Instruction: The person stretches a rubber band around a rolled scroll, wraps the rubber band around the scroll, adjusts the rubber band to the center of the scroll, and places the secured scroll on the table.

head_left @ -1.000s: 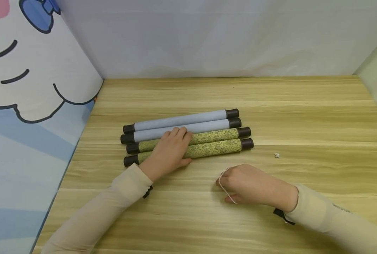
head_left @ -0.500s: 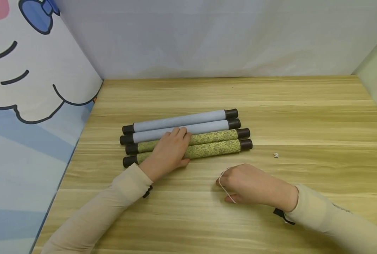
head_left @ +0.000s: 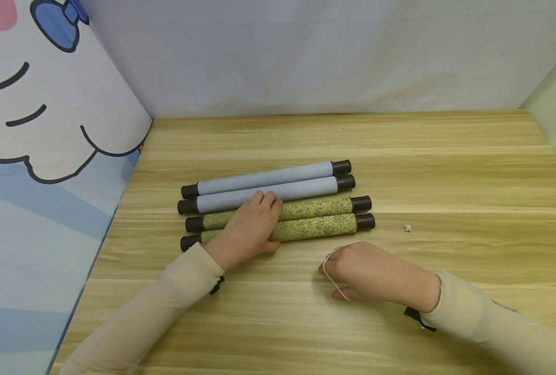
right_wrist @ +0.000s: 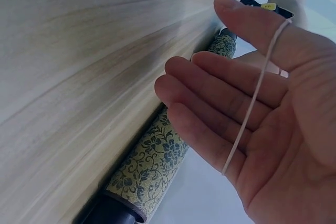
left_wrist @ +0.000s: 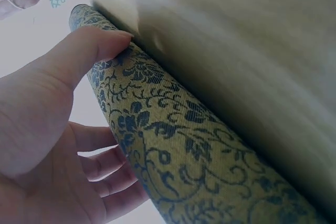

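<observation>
Two yellow-green floral scrolls lie side by side, the near one (head_left: 317, 228) and the far one (head_left: 317, 209), both with dark end knobs. My left hand (head_left: 250, 226) reaches over them, its thumb (left_wrist: 105, 45) against the near scroll and its fingers bent over the far one. Just beyond lie two light blue scrolls (head_left: 301, 189), also dark-ended. To the right, my right hand (head_left: 374, 272) hovers low over the table, fingers relaxed and slightly bent. A thin white elastic band (right_wrist: 247, 120) loops round its thumb and fingers.
The scrolls lie on a wood-grain table (head_left: 446, 172). A tiny white bit (head_left: 407, 228) sits right of the scroll ends. Behind hangs a pale cloth wall (head_left: 329, 57), and a cartoon-printed panel (head_left: 62, 135) borders the left side.
My left hand has drawn the two floral scrolls slightly toward me, opening a gap from the light blue pair at the right end. The right hand stays in place with its band.
</observation>
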Demonstrator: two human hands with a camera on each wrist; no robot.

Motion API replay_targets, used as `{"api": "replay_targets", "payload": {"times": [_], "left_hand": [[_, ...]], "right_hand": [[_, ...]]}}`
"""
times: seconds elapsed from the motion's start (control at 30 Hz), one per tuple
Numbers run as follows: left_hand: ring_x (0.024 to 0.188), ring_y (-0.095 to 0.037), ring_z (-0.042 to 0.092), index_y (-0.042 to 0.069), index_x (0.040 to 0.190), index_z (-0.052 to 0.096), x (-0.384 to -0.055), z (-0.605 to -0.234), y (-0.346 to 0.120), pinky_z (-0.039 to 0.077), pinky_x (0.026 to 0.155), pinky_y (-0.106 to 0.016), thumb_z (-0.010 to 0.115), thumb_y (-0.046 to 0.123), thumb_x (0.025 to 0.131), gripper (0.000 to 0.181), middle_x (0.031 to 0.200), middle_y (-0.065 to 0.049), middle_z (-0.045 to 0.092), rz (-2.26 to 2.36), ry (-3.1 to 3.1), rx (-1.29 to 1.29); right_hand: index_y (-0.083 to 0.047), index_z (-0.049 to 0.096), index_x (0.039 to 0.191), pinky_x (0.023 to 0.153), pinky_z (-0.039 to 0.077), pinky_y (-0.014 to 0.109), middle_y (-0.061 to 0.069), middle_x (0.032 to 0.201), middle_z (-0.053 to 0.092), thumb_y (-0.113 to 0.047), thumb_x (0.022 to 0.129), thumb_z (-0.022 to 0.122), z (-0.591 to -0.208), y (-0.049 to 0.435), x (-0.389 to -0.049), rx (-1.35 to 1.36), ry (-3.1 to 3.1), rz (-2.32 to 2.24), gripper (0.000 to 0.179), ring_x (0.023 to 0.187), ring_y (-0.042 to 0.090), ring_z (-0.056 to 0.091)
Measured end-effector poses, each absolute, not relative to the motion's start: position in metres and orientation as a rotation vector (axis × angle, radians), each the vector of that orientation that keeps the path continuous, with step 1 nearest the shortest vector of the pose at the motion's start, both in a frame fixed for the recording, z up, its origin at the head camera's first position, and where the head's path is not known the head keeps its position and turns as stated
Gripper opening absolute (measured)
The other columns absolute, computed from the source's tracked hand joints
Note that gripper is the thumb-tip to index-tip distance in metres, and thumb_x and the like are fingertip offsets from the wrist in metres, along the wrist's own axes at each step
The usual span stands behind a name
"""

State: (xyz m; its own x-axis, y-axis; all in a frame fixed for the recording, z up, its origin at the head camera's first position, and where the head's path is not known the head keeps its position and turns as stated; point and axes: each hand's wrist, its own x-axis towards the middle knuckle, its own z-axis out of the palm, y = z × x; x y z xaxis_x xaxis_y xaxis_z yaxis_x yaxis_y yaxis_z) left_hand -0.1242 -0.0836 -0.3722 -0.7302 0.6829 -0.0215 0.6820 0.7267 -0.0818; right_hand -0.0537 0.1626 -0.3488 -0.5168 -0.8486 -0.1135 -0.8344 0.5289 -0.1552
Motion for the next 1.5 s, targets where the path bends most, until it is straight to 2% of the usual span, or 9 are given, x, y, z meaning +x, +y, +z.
{"api": "replay_targets", "payload": {"times": [0.27, 0.43, 0.67, 0.93, 1.5], "left_hand": [[0.091, -0.023, 0.050, -0.002, 0.129, 0.055, -0.1275, -0.3711, -0.0831, 0.054, 0.074, -0.031, 0.080, 0.054, 0.075, 0.082, 0.112, -0.013, 0.054, 0.146, -2.971, -1.167], [0.096, -0.025, 0.055, -0.004, 0.134, 0.053, -0.1292, -0.3724, -0.0813, 0.056, 0.082, -0.034, 0.077, 0.056, 0.077, 0.086, 0.115, -0.014, 0.058, 0.165, -2.998, -1.175], [0.112, -0.029, 0.060, -0.004, 0.140, 0.048, -0.1303, -0.3730, -0.0806, 0.055, 0.096, -0.040, 0.075, 0.058, 0.080, 0.090, 0.129, -0.017, 0.060, 0.148, -3.047, -1.178], [0.114, -0.030, 0.060, -0.003, 0.140, 0.047, -0.1305, -0.3725, -0.0813, 0.054, 0.098, -0.042, 0.075, 0.055, 0.080, 0.089, 0.131, -0.017, 0.060, 0.110, -3.054, -1.178], [0.104, -0.028, 0.059, -0.001, 0.130, 0.050, -0.1321, -0.3727, -0.0759, 0.056, 0.088, -0.042, 0.077, 0.041, 0.076, 0.073, 0.118, -0.014, 0.060, 0.124, -3.119, -1.155]], "right_hand": [[-0.017, 0.065, 0.087, 0.066, 0.056, 0.030, -0.005, 0.081, 0.069, -0.030, 0.075, 0.081, -0.3501, 0.1629, -0.0527, -1.432, 2.581, -0.143, 0.024, 0.075, 0.012, 0.066], [-0.016, 0.066, 0.090, 0.069, 0.056, 0.030, -0.006, 0.084, 0.070, -0.032, 0.075, 0.081, -0.3509, 0.1628, -0.0530, -1.422, 2.575, -0.145, 0.026, 0.078, 0.011, 0.067], [-0.016, 0.068, 0.094, 0.073, 0.058, 0.030, -0.005, 0.093, 0.073, -0.034, 0.077, 0.081, -0.3523, 0.1625, -0.0536, -1.401, 2.559, -0.153, 0.028, 0.083, 0.012, 0.069], [-0.016, 0.067, 0.092, 0.073, 0.058, 0.030, -0.005, 0.094, 0.074, -0.034, 0.077, 0.080, -0.3531, 0.1626, -0.0545, -1.396, 2.559, -0.152, 0.027, 0.083, 0.012, 0.069], [-0.016, 0.068, 0.096, 0.075, 0.058, 0.030, -0.004, 0.096, 0.075, -0.033, 0.077, 0.081, -0.3531, 0.1651, -0.0533, -1.409, 2.578, -0.168, 0.028, 0.085, 0.012, 0.070]]}}
